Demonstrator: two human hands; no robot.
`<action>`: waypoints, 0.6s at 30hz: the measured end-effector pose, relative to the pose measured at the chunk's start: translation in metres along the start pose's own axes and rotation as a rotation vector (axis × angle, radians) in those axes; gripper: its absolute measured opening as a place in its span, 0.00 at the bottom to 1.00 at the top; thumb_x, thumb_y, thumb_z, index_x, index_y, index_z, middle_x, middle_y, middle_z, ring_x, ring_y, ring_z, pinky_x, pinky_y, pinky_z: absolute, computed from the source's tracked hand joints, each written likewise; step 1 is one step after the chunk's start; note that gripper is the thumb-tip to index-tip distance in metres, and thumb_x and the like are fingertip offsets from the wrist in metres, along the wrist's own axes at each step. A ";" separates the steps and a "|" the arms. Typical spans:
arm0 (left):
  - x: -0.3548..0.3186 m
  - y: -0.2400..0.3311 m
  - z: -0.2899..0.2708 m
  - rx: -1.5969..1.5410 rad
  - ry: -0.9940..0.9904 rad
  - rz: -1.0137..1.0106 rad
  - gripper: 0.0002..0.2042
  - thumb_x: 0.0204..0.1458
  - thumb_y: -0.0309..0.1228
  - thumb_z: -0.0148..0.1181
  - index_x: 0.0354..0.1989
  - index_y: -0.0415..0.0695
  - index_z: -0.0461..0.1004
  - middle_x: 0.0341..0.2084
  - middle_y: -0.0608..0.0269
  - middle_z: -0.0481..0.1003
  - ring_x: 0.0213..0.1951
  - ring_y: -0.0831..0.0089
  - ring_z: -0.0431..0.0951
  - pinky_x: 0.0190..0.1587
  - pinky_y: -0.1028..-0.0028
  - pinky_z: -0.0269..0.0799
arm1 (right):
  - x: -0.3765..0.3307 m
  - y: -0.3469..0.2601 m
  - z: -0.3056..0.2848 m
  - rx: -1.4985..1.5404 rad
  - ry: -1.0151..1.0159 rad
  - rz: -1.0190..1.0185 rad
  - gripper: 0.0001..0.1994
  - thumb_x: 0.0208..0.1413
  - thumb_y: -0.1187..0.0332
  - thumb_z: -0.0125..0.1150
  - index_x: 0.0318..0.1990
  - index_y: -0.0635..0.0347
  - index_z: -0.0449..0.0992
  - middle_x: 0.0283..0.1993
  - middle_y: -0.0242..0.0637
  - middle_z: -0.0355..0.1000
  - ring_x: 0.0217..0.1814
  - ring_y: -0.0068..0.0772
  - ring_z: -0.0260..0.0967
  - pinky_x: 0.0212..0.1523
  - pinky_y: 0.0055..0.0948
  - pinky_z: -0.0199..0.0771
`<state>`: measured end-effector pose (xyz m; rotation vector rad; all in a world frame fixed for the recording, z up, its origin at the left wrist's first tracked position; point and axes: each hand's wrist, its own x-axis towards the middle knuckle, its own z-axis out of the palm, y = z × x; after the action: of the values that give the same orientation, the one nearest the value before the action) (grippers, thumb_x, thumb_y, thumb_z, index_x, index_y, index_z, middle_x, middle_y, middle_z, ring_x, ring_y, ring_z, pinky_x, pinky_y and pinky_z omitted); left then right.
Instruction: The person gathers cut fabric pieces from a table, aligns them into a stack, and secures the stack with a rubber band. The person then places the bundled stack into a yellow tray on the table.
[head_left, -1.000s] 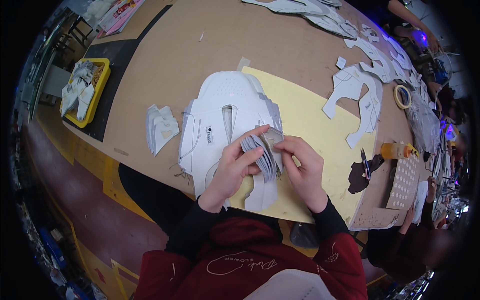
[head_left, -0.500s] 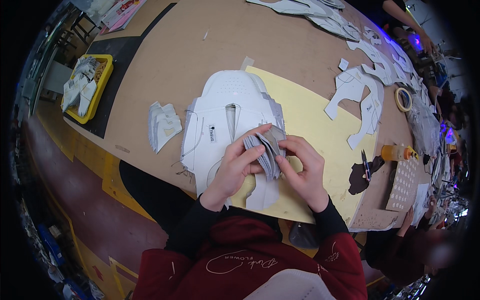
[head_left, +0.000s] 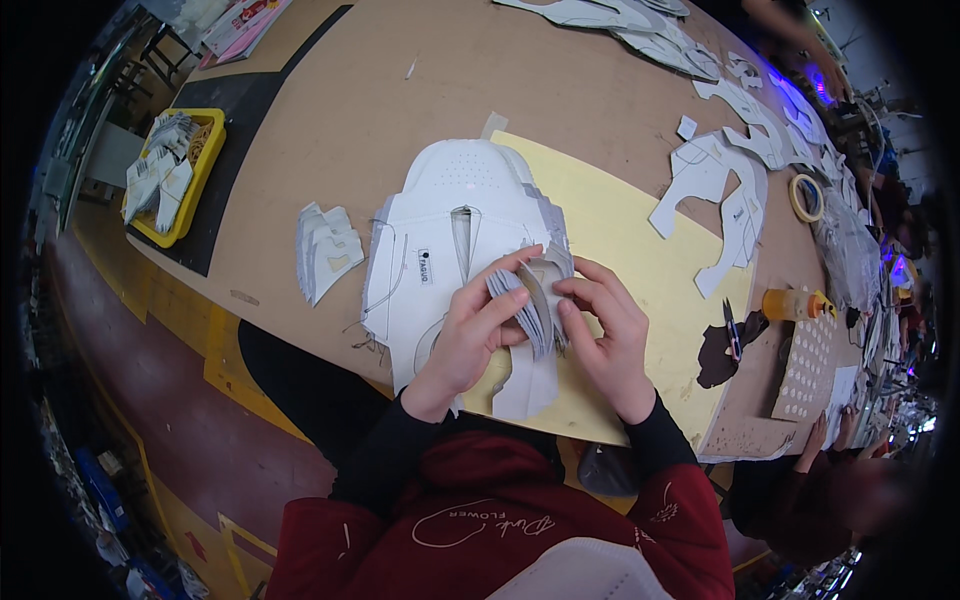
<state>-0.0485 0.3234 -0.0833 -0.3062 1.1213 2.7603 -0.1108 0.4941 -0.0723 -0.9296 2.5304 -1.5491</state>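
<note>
In the head view, a fanned bundle of grey cut pieces (head_left: 530, 300) is held just below the middle of the frame, above a stack of white shoe-upper panels (head_left: 455, 235) that lies on a pale yellow sheet (head_left: 640, 260). The bundle is gripped from 8 o'clock by the left hand (head_left: 475, 335), its fingers (head_left: 510, 300) closed around the edges. It is clamped from 4 o'clock by the right hand (head_left: 605, 335), thumb pressed on top; how many pieces are pinched apart cannot be told.

At 9 o'clock a small white pile (head_left: 325, 250) rests on the brown surface (head_left: 330, 110), a yellow tray (head_left: 175, 175) at 10 o'clock, a tape roll (head_left: 807, 197) and a yellow glue bottle (head_left: 795, 303) toward 3 o'clock.
</note>
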 end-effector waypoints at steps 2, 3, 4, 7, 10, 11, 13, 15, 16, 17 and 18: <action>0.000 0.000 0.000 0.000 0.004 0.006 0.26 0.63 0.29 0.45 0.69 0.34 0.53 0.57 0.50 0.67 0.52 0.65 0.77 0.50 0.64 0.81 | 0.000 -0.002 -0.001 -0.012 -0.008 -0.025 0.12 0.50 0.75 0.68 0.42 0.65 0.77 0.52 0.50 0.73 0.42 0.40 0.77 0.40 0.30 0.78; 0.000 -0.001 0.001 0.000 0.007 0.011 0.26 0.64 0.29 0.45 0.69 0.33 0.53 0.57 0.50 0.67 0.52 0.64 0.77 0.50 0.64 0.81 | 0.001 -0.002 -0.002 -0.026 -0.010 -0.057 0.13 0.49 0.74 0.69 0.43 0.65 0.77 0.52 0.51 0.73 0.43 0.40 0.77 0.40 0.29 0.78; 0.000 0.000 0.001 0.005 0.010 0.011 0.26 0.64 0.29 0.45 0.69 0.33 0.53 0.57 0.49 0.67 0.52 0.64 0.77 0.50 0.64 0.81 | 0.001 -0.002 -0.002 -0.041 -0.013 -0.089 0.14 0.49 0.73 0.70 0.43 0.65 0.77 0.53 0.52 0.73 0.43 0.41 0.77 0.40 0.29 0.78; 0.000 -0.001 0.000 -0.013 0.013 0.008 0.25 0.64 0.29 0.47 0.69 0.35 0.55 0.56 0.51 0.68 0.52 0.66 0.77 0.50 0.64 0.80 | 0.001 -0.002 -0.001 -0.058 -0.017 -0.095 0.16 0.48 0.73 0.71 0.44 0.66 0.76 0.53 0.52 0.72 0.44 0.41 0.77 0.41 0.30 0.79; 0.001 -0.002 -0.002 -0.072 0.005 0.000 0.24 0.63 0.27 0.50 0.68 0.38 0.58 0.53 0.55 0.69 0.50 0.69 0.77 0.50 0.66 0.80 | 0.000 0.000 -0.001 -0.022 -0.015 -0.070 0.15 0.49 0.74 0.70 0.44 0.66 0.76 0.53 0.52 0.72 0.43 0.41 0.77 0.41 0.30 0.79; 0.001 -0.002 -0.002 -0.077 0.002 -0.001 0.24 0.63 0.27 0.50 0.68 0.38 0.58 0.53 0.56 0.69 0.50 0.69 0.77 0.50 0.66 0.80 | -0.002 0.001 0.001 0.038 0.009 -0.024 0.14 0.49 0.75 0.69 0.44 0.66 0.76 0.53 0.52 0.72 0.43 0.41 0.77 0.42 0.30 0.78; 0.001 -0.002 -0.002 -0.074 -0.001 -0.001 0.25 0.63 0.27 0.50 0.68 0.38 0.57 0.52 0.56 0.70 0.50 0.69 0.77 0.49 0.68 0.80 | -0.005 0.003 0.007 0.160 0.058 0.070 0.13 0.49 0.75 0.68 0.43 0.66 0.77 0.54 0.51 0.72 0.43 0.41 0.77 0.43 0.30 0.78; 0.001 -0.003 -0.001 -0.061 0.000 0.001 0.25 0.63 0.27 0.50 0.69 0.38 0.57 0.52 0.57 0.70 0.49 0.70 0.76 0.49 0.69 0.80 | -0.003 0.003 0.001 0.001 -0.030 -0.042 0.12 0.49 0.76 0.68 0.43 0.66 0.77 0.55 0.51 0.71 0.44 0.40 0.76 0.43 0.31 0.78; 0.001 -0.003 -0.001 -0.059 0.007 0.005 0.25 0.63 0.27 0.50 0.69 0.38 0.57 0.52 0.57 0.70 0.49 0.71 0.76 0.48 0.69 0.80 | -0.002 0.002 -0.001 -0.079 -0.076 -0.098 0.12 0.49 0.76 0.67 0.43 0.66 0.77 0.55 0.51 0.70 0.45 0.40 0.76 0.44 0.31 0.78; 0.001 -0.003 -0.001 -0.056 0.013 0.008 0.25 0.63 0.28 0.50 0.69 0.38 0.57 0.51 0.57 0.70 0.49 0.71 0.76 0.48 0.70 0.80 | -0.001 0.000 -0.001 -0.068 -0.075 -0.101 0.12 0.49 0.76 0.68 0.42 0.66 0.78 0.56 0.50 0.70 0.45 0.40 0.76 0.44 0.31 0.78; 0.001 -0.003 0.000 -0.052 0.017 0.010 0.25 0.63 0.28 0.50 0.69 0.38 0.57 0.51 0.58 0.70 0.49 0.72 0.76 0.48 0.70 0.80 | 0.000 -0.002 -0.001 -0.060 -0.071 -0.103 0.12 0.49 0.76 0.68 0.42 0.65 0.78 0.56 0.50 0.69 0.46 0.40 0.76 0.44 0.31 0.78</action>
<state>-0.0485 0.3258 -0.0859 -0.3320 1.0585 2.8044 -0.1101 0.4946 -0.0699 -1.1178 2.5298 -1.4444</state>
